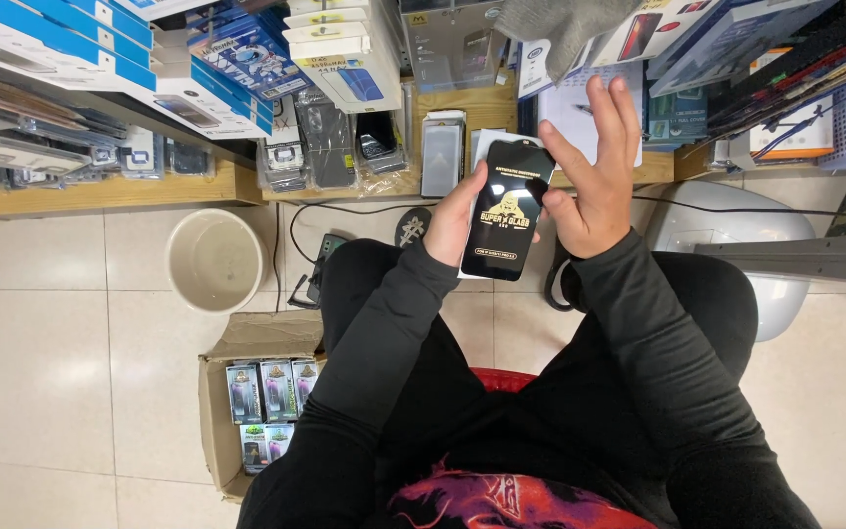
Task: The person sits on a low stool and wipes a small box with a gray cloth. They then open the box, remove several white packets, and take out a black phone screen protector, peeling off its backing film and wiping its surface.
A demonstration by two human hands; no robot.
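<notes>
My left hand [454, 220] grips a flat black screen-protector packet [507, 211], thumb along its left edge and the other fingers hidden behind it. I hold the packet upright over my lap, its printed face toward me, and everything else I place from it.

My right hand [591, 171] is at the packet's right edge. The thumb and one bent finger pinch at that edge near its upper half, while the other fingers [619, 108] stand spread and straight, pointing up and away from the packet. So this hand is mostly open, with only a light pinch touching the packet.

Just behind the packet's top, on the low wooden shelf [100, 191], stand more clear and white sleeves [441, 152] of the same flat kind. Further left of the packet, bagged black cases [325, 137] lean on the shelf, with blue-and-white boxes [198, 73] stacked above them.

Down and to the left of the packet, on the tiled floor [41, 343], sits a round cream bucket [213, 260]. Below that is an open cardboard box [247, 392] with small printed packs standing in rows inside. A black cable [345, 208] runs along the floor just left of the packet. To the right of the packet, beyond my right sleeve, lies a pale grey rounded object [736, 235]; I cannot tell what it is.
</notes>
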